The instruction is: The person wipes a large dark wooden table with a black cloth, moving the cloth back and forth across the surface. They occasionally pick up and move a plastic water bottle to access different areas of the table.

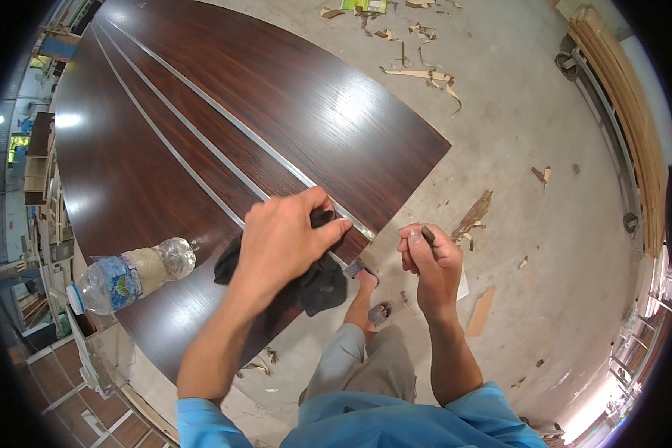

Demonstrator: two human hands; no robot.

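Note:
A dark brown wood-grain panel [299,82] with three thin silver strips runs away from me. My left hand [284,231] is closed over a bunched black cloth [325,290], which lies on the panel's near edge. Its thumb and forefinger touch the near end of the rightmost silver strip [254,142]. Beyond the panel's corner, my right hand [434,257] is held up with its fingers curled in a pinch. A small dark brown piece [428,235] pokes out between thumb and forefinger; its kind cannot be made out.
A clear plastic bottle [151,270] with a blue label lies on the panel at left. Peeled brown scraps [474,216] and pale shavings [429,75] litter the concrete floor [545,276]. Long boards [627,112] stack along the right side. My feet stand just past the panel's edge.

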